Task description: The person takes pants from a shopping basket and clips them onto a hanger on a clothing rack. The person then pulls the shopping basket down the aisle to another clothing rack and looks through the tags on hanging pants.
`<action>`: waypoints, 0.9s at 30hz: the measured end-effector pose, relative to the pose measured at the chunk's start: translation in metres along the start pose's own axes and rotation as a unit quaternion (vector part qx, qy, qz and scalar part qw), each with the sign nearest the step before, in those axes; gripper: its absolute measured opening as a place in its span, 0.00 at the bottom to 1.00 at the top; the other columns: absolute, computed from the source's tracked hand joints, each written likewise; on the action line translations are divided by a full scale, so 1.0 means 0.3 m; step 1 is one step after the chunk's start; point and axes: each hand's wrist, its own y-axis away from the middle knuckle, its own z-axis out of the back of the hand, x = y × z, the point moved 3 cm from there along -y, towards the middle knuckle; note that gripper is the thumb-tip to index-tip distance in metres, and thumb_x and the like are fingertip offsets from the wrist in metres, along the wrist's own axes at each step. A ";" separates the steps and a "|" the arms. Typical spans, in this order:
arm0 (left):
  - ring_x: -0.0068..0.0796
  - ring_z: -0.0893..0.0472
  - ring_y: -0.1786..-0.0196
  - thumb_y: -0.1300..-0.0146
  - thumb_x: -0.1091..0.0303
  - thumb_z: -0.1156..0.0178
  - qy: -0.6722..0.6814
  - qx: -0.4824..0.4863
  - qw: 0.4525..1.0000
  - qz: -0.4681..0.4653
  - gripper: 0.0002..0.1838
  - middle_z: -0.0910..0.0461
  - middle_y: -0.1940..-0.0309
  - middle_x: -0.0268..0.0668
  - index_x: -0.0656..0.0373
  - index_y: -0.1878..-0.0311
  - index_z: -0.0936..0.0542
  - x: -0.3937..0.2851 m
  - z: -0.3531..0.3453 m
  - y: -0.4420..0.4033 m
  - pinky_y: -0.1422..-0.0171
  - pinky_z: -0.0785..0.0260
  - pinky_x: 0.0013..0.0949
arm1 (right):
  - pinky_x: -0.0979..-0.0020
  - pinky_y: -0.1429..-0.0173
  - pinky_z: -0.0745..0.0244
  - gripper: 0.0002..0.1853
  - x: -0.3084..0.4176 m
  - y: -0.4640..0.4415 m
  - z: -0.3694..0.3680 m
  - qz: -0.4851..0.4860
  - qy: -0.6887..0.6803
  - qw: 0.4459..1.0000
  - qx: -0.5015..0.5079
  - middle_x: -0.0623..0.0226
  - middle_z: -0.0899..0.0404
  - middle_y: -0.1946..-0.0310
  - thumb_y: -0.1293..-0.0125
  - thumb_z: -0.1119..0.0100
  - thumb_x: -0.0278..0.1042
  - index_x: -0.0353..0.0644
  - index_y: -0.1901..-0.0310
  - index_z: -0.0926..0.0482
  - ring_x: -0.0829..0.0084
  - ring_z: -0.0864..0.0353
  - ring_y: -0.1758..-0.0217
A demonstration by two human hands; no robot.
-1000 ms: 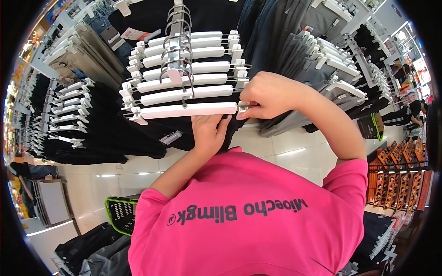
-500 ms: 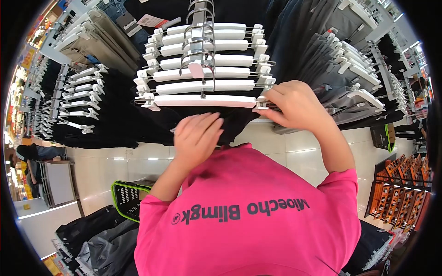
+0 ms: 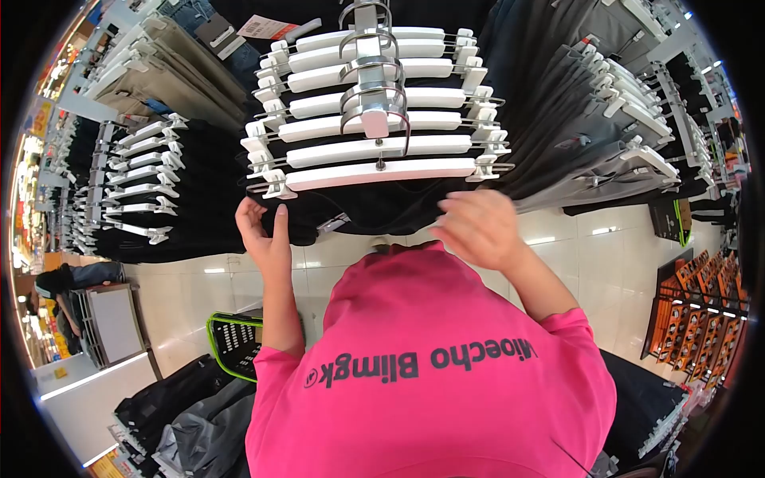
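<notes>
Several white clip hangers hang in a row on a metal rack arm (image 3: 374,76). Black trousers (image 3: 382,205) hang from the nearest hanger (image 3: 382,173). My left hand (image 3: 267,235) is just below this hanger's left clip, at the edge of the black cloth, thumb raised and apart from the bent fingers; nothing shows in it. Below and left of the right clip, my right hand (image 3: 482,227) is off the hanger, its fingers loosely spread beside the cloth. A small tag (image 3: 334,223) hangs in front of the trousers between my hands.
Hangers with dark trousers (image 3: 143,175) stand at the left, beige trousers (image 3: 171,68) behind. Grey trousers (image 3: 558,151) hang at the right. A green-rimmed black basket (image 3: 235,342) is at the lower left. A person (image 3: 60,291) is at the far left, near a white panel (image 3: 115,319).
My right hand has let go of the right clip and moved down. My left hand has moved left from the middle of the cloth to below the left clip. The hangers appear further right in view.
</notes>
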 end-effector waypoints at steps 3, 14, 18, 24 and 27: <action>0.27 0.28 0.48 0.45 0.81 0.41 0.027 0.025 0.999 0.001 0.27 0.29 0.50 0.41 0.65 0.41 0.38 0.007 0.002 -0.020 0.42 0.38 0.29 | 0.66 0.55 0.30 0.18 0.046 -0.048 -0.099 -0.031 -0.017 0.999 0.032 0.65 0.24 0.60 0.56 0.31 0.37 0.41 0.63 0.23 0.66 0.24 0.59; 0.28 0.26 0.62 0.55 0.80 0.34 0.060 0.187 0.978 -0.070 0.11 0.23 0.66 0.40 0.67 0.68 0.25 0.002 0.100 -0.111 0.56 0.35 0.27 | 0.68 0.53 0.41 0.13 0.023 -0.033 -0.244 -0.155 0.188 0.968 -0.054 0.72 0.23 0.69 0.61 0.30 0.34 0.45 0.72 0.24 0.70 0.26 0.65; 0.27 0.25 0.63 0.55 0.80 0.34 0.073 0.228 0.969 -0.059 0.11 0.23 0.66 0.40 0.67 0.67 0.24 0.005 0.117 -0.125 0.56 0.34 0.26 | 0.68 0.54 0.42 0.15 0.027 -0.030 -0.249 -0.180 0.224 0.953 -0.096 0.72 0.23 0.71 0.58 0.30 0.34 0.45 0.68 0.25 0.71 0.27 0.66; 0.28 0.23 0.61 0.53 0.81 0.36 0.070 0.259 0.960 -0.085 0.12 0.22 0.64 0.41 0.66 0.63 0.24 -0.006 0.106 -0.151 0.54 0.33 0.27 | 0.63 0.48 0.41 0.23 0.069 0.022 -0.215 -0.206 0.185 0.958 -0.075 0.66 0.24 0.63 0.56 0.29 0.42 0.43 0.60 0.27 0.64 0.26 0.56; 0.29 0.23 0.60 0.53 0.82 0.36 0.085 0.239 0.966 -0.050 0.14 0.22 0.63 0.42 0.66 0.61 0.24 -0.018 0.102 -0.150 0.54 0.33 0.27 | 0.61 0.45 0.40 0.29 0.078 0.043 -0.179 -0.201 0.181 0.961 -0.053 0.62 0.26 0.55 0.57 0.29 0.48 0.42 0.56 0.29 0.59 0.28 0.50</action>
